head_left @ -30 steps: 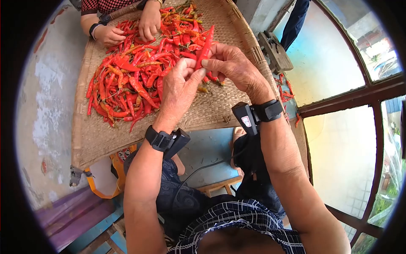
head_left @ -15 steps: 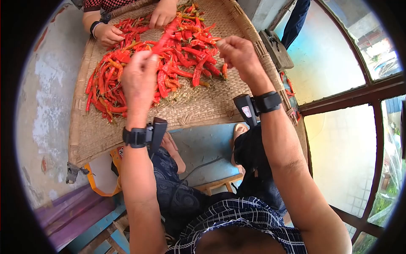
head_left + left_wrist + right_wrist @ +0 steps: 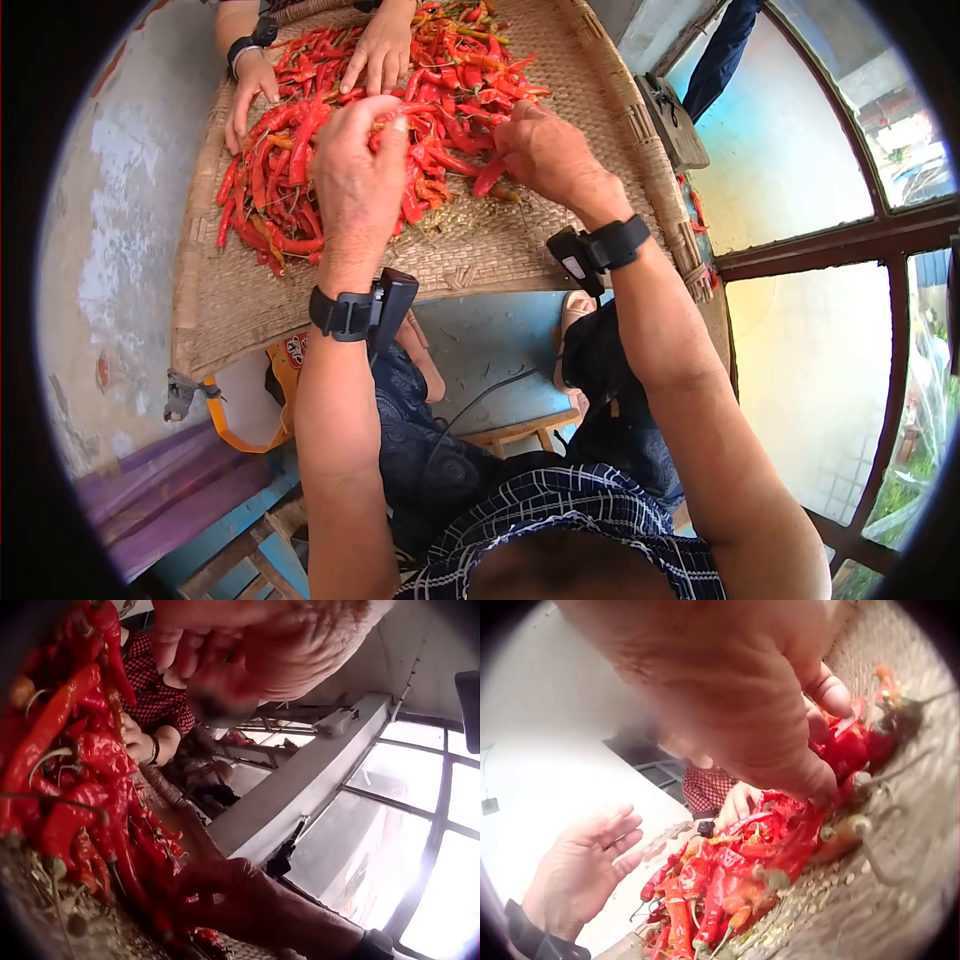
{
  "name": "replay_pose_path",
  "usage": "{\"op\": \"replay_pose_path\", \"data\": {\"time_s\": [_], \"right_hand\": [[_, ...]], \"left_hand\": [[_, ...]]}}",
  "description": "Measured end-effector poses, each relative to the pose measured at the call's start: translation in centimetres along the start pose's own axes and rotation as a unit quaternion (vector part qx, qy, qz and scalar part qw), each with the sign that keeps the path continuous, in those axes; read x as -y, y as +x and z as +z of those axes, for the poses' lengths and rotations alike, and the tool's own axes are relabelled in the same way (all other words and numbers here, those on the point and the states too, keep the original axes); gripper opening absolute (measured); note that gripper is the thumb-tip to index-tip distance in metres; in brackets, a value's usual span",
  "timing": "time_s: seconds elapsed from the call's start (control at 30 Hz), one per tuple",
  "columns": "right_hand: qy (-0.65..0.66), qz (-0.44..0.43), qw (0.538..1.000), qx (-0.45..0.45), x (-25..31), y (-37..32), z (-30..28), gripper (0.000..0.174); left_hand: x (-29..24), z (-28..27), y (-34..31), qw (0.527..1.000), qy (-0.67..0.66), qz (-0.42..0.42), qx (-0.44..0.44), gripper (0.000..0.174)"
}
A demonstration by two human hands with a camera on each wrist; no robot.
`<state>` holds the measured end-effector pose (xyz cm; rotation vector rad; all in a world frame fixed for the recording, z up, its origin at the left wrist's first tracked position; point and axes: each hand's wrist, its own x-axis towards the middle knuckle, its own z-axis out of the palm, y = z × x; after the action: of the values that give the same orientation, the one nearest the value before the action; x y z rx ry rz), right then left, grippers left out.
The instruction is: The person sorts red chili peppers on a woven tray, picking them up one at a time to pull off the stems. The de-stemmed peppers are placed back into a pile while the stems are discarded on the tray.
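Note:
A heap of red chili peppers [image 3: 300, 150], a few of them orange, lies on a woven bamboo tray [image 3: 235, 325]. Over the middle of the heap is my left hand [image 3: 358, 180]. Its fingers look loosely extended and hold nothing in the right wrist view, where the palm [image 3: 581, 866] shows. My right hand [image 3: 550, 160] is down at the heap's right side, with thumb and fingers closed around a red chili pepper [image 3: 489, 177] at the edge. Seen from the right wrist, other chili peppers [image 3: 712, 892] with green stems lie beside the fingers.
Another person's hands, one [image 3: 385, 50] on the heap and one [image 3: 250, 95] at its left edge, work at the far side. Loose pale seeds [image 3: 817, 896] dot the weave. A wooden stool [image 3: 672, 125] and glazed windows [image 3: 810, 380] stand to the right.
Both my hands held one long chili pepper; my left hand carried it left over the heap and let it go. My right hand then moved down onto another. The other person's hands also shifted.

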<state>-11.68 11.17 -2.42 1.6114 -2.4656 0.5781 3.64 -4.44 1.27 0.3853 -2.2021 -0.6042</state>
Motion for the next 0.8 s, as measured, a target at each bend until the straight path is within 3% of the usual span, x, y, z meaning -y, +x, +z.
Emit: {"op": "replay_pose_path", "data": {"time_s": [0.2,0.33,0.4,0.5,0.6,0.67,0.77,0.8], "right_hand": [[0.202,0.018,0.979,-0.037,1.0,-1.0,-3.2,0.007],[0.256,0.012,0.965,-0.048,0.9,-1.1,-3.1,0.012],[0.264,0.010,0.962,-0.071,0.7,-1.0,-3.1,0.008],[0.299,0.015,0.953,-0.057,0.4,-1.0,-3.3,0.008],[0.337,0.011,0.940,-0.040,0.7,-0.9,-3.2,0.008],[0.360,0.007,0.933,-0.032,0.7,-0.8,-2.8,0.008],[0.374,-0.031,0.925,-0.051,0.1,-0.3,-1.7,0.017],[0.328,0.017,0.942,-0.076,-0.2,0.0,-1.6,0.017]], "left_hand": [[-2.8,2.1,-1.7,0.981,-0.117,-0.042,0.148,0.029],[-3.3,2.5,-1.3,0.967,-0.101,-0.078,0.222,0.026],[-3.2,3.0,-1.6,0.974,-0.111,-0.054,0.189,0.022],[-3.0,3.5,-1.8,0.971,-0.162,-0.103,0.143,0.022],[-2.6,3.5,-2.0,0.955,-0.209,-0.113,0.176,0.022],[-2.9,2.6,-1.7,0.956,-0.158,-0.108,0.224,0.019],[-2.6,1.8,-1.6,0.963,-0.120,-0.090,0.224,0.015],[-2.4,1.5,-1.6,0.964,-0.119,-0.091,0.221,0.015]]}}
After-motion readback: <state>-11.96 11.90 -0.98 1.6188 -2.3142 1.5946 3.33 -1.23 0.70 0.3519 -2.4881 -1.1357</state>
